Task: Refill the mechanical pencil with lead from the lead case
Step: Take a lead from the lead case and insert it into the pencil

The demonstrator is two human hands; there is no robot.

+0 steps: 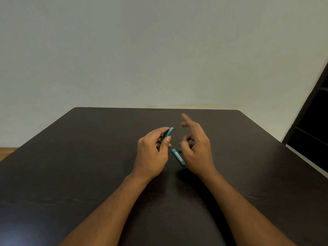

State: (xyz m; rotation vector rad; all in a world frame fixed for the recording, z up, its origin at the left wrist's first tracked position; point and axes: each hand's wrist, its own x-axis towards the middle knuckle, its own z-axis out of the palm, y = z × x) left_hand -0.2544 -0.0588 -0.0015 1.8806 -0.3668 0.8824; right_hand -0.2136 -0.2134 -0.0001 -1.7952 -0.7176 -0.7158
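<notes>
I had only the head view to go on. In it, the left hand [152, 153] was curled round the mechanical pencil [167, 133], holding it above the table [88, 157] at a slant, with its pale end pointing up and away from me. The right hand [197, 146] hovered just beside it without touching. Its forefinger was stretched forward and its other fingers were loosely bent toward the thumb. I could not tell whether they pinched a lead, as anything that thin was lost in the blur.

The lead case [178, 157] lay flat on the table between the two hands, label up, partly tucked under the right palm from my angle. A small teal piece [180, 150] sat just beside the case's far end. I judged it to be a cap, but could not say whether it came off the case or the pencil. A pale wall [159, 50] stood behind the table.

I judged the task to be midway. The pencil was in hand, the case was set down and a cap was apparently off. Nothing showed that a lead had gone in. What seemed left was feeding the lead into the pencil's upturned end, then closing the pencil and the case.
</notes>
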